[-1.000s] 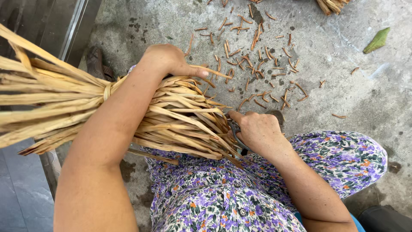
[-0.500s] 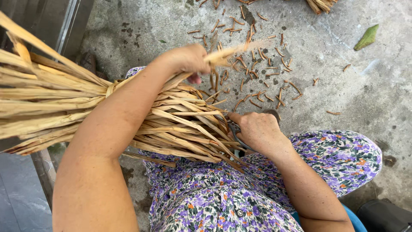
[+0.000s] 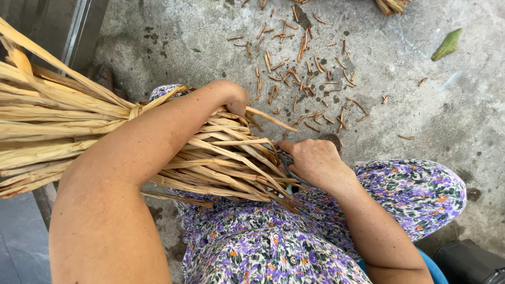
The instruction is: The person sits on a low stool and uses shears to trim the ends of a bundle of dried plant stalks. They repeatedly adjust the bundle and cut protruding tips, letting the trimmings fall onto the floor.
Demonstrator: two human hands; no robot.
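Rough grey concrete floor [image 3: 421, 105], stained, littered with short brown cut strip offcuts [image 3: 302, 63]; one green leaf [image 3: 448, 44] lies top right, well apart from the hands. Person seated, purple floral dress [image 3: 273, 247] over the lap. Big bundle of dried tan leaf strips [image 3: 158, 142] lies across the lap, tied with a strip band [image 3: 135, 110] near the left side, loose ends fanning toward the right knee. Left hand [image 3: 231, 97] reaches over the bundle, fingers curled narrow around one single strip [image 3: 271, 120] sticking out toward the floor. Right hand [image 3: 315, 163] sits at the fanned ends, fingers closed on what looks like small scissors [image 3: 286, 160], mostly hidden, blades among the strip tips. Metal door frame [image 3: 84, 31] upper left; dark object [image 3: 468, 263] bottom right corner, kind unclear. Handling judgement: strips look light, dry, springy but brittle, likely to split or snap if bent sharply; bundle is bulky, not heavy. Best hold seems at the tied band, or pinch single strips near the tip.
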